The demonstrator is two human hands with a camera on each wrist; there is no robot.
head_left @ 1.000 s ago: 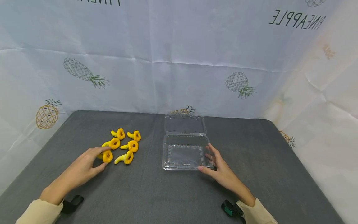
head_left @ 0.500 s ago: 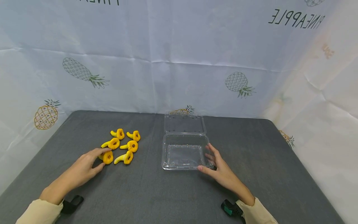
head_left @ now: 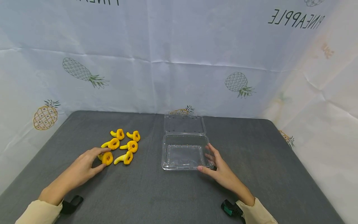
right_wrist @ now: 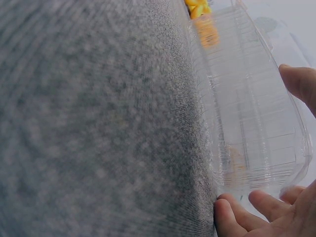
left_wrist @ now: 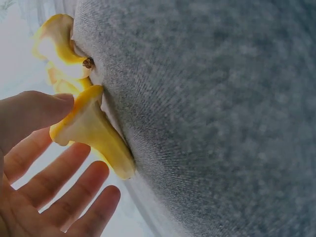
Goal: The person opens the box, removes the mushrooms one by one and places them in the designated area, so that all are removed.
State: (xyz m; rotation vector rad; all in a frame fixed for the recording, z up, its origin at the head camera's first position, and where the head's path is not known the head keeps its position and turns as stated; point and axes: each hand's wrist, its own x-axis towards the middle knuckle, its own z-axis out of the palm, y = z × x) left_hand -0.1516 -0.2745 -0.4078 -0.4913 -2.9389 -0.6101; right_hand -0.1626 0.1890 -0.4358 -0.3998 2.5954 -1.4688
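My left hand (head_left: 86, 166) pinches a yellow chanterelle-like mushroom (head_left: 107, 158) at the near left of a small group. In the left wrist view the thumb lies on the rim of this mushroom (left_wrist: 91, 126); the other fingers spread behind it, and the index fingertip's contact is partly hidden. Two loose rows are formed by several similar mushrooms (head_left: 132, 146). A clear plastic clamshell box (head_left: 184, 155) lies with its lid (head_left: 184, 124) folded back. Around its near right corner my right hand (head_left: 222, 171) rests with thumb and fingers spread, the thumb at the rim.
Everything lies on a dark grey table (head_left: 156, 196). Behind it hangs a pale cloth (head_left: 167, 84) printed with pineapples, close against the far edge and beside the lid. Dark wrist straps (head_left: 72, 204) sit at both sleeves.
The mushroom at my left fingers has shifted very slightly towards the near edge. My right hand and the clamshell box have stayed in place.
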